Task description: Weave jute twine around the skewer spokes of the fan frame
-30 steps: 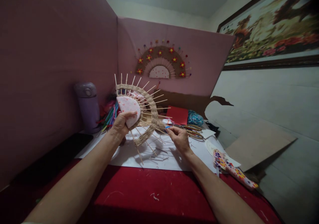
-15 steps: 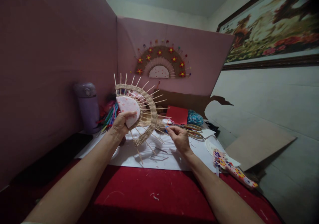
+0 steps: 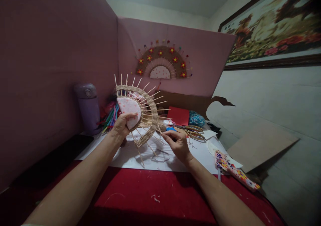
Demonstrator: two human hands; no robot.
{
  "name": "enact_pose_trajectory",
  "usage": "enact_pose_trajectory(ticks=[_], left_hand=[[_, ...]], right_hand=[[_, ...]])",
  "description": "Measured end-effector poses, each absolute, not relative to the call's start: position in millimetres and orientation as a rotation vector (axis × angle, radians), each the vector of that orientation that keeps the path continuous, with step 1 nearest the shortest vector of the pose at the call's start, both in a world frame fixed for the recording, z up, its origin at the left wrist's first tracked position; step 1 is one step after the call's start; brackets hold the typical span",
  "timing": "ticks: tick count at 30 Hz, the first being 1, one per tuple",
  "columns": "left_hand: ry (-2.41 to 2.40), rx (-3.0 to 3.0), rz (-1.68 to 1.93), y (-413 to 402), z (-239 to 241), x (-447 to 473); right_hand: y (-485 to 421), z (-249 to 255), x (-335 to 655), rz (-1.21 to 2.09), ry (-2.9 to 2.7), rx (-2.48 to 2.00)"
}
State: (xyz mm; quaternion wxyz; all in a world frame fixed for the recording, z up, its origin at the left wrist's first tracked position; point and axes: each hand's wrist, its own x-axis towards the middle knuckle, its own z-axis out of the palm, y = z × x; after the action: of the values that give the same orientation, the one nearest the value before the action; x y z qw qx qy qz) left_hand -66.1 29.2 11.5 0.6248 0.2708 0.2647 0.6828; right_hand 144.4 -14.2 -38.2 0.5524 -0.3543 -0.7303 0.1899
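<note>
My left hand (image 3: 122,126) grips the pink dotted half-disc (image 3: 129,110) at the centre of a half-round fan of wooden sticks, woven round with a band of tan twine (image 3: 150,108), and holds it upright above the table. My right hand (image 3: 176,143) is just right of and below the fan, fingers pinched on a thin strand of twine running to the weave. A ball of twine (image 3: 162,127) lies behind that hand.
White paper (image 3: 160,157) covers a red cloth (image 3: 155,196). Behind lie scissors (image 3: 192,131), red card (image 3: 178,115), blue yarn (image 3: 196,119), coloured strips (image 3: 110,117), a purple flask (image 3: 88,107) and a patterned glue gun (image 3: 234,170). A finished fan (image 3: 162,62) hangs on the pink board.
My right hand has moved left and slightly down, closer to the lower edge of the fan. The left hand and the fan have stayed in place.
</note>
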Motion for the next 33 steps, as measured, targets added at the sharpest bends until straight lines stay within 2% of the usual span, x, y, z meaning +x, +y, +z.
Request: enact_pose_trajectory(ticks=[21,28,33], left_hand=[[0.587,0.501,1.6,31,13,-67],[0.554,0.567,1.58,33,13,-71],[0.555,0.536,1.606,32,15,-70]], right_hand=[[-12,-43,146,0.365,-1.763,-0.852],[-15,-34,148,0.244,-1.733,-0.888],[-14,-33,147,0.302,-1.714,-0.889]])
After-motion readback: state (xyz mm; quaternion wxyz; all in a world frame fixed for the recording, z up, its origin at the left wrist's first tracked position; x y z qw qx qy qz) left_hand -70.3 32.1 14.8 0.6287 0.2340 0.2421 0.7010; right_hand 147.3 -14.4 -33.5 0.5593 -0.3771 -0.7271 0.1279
